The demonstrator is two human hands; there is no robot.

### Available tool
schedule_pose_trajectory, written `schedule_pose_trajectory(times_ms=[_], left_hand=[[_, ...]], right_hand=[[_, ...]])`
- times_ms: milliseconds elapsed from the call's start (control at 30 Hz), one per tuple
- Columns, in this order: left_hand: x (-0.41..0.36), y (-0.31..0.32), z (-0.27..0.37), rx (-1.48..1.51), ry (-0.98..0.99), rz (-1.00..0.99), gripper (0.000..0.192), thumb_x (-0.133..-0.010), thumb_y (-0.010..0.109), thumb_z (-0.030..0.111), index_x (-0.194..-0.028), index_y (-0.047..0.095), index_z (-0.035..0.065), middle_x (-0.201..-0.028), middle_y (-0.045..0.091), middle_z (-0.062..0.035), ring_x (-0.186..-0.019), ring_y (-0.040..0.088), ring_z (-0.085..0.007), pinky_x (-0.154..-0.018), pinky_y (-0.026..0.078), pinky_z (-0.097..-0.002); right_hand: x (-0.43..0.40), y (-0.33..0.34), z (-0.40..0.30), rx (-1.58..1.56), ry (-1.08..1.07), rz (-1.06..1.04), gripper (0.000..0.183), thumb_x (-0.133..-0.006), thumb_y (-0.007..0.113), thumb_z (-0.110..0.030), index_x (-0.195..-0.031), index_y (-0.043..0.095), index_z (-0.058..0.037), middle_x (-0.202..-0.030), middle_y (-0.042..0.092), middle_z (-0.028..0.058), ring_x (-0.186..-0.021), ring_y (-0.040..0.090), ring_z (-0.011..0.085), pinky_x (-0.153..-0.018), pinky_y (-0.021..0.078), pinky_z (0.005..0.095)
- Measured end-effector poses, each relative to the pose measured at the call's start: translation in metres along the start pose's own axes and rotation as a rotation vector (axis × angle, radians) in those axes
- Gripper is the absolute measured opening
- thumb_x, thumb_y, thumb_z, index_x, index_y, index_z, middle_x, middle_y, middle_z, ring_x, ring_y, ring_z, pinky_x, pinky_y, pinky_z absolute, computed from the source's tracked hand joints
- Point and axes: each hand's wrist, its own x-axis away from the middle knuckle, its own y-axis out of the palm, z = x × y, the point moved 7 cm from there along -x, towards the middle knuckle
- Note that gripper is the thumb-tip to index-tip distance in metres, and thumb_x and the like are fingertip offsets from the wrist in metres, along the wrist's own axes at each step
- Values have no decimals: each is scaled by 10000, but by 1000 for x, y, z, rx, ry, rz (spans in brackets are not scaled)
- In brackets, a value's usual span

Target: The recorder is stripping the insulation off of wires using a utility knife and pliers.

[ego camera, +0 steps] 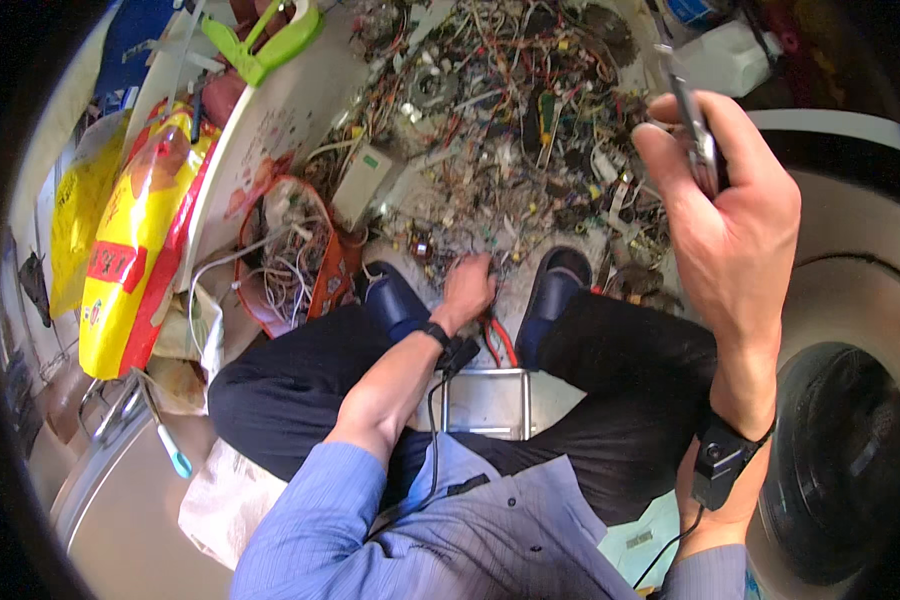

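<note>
My right hand [746, 180] is raised at the right, shut on a slim metal hand tool [694, 124]. The tool's far end runs towards the top edge, and its kind cannot be settled. Low between my feet, my left hand [471, 285] reaches down to the littered floor. Its fingertips are hidden behind the hand, so whether it grips anything does not show. Just beside its wrist lies a tool with red handles, apparently pliers [501, 341]. A large heap of wire scraps and small electrical parts [487, 150] spreads ahead of both hands.
An orange-edged bag [330, 277] full of white cables stands left of my feet. Near it lies a white box [361, 184]. A screwdriver [546, 124] rests on the heap. A front-loading washing machine [810, 300] is close on the right. A metal-framed stool [487, 371] shows between my legs.
</note>
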Motion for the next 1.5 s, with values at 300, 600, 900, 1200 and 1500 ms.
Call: schedule_pose_trajectory(times_ms=[300, 600, 900, 1200, 1500], left_hand=[[-103, -81, 0, 15, -6, 201, 270, -883, 672, 199, -1080, 676, 16, -1045, 680, -275, -964, 648, -481, -830, 522, -565], [-221, -173, 45, -67, 136, 538, 283, -884, 655, 119, -1135, 648, -11, -1091, 630, -263, -983, 625, -488, -805, 522, -573], [-262, -166, 68, -163, 242, 558, 344, -907, 635, 109, -1250, 625, 88, -1214, 592, -191, -1043, 615, -433, -846, 536, -557], [-248, -137, 61, 28, 165, 318, 172, -913, 656, 189, -965, 786, 89, -848, 711, -209, -804, 667, -436, -736, 535, -525], [-195, -112, 24, 1139, -185, 13, 218, -1004, 672, 201, -1048, 752, 3, -889, 770, -80, -780, 709, -170, -686, 541, -322]], right_hand=[[-7, -35, 23, -544, 327, 236, 197, -997, 701, -187, -1129, 715, -41, -701, 552, -37, -540, 434, 35, -480, 267, 204], [-7, -32, 27, -552, 383, 190, 168, -964, 745, -125, -1090, 697, -25, -735, 577, -66, -589, 467, 17, -516, 345, 189], [-5, -32, 41, -482, 451, 223, 187, -944, 762, -78, -1105, 691, -14, -786, 566, -80, -652, 440, -6, -576, 331, 170], [-5, -30, 37, -444, 400, 181, 165, -936, 764, -79, -1079, 704, -23, -794, 568, -73, -650, 424, 2, -570, 335, 179], [1, -28, 28, -446, 374, 135, 152, -947, 754, -106, -1063, 703, -22, -802, 569, -76, -662, 444, 7, -577, 355, 191]])
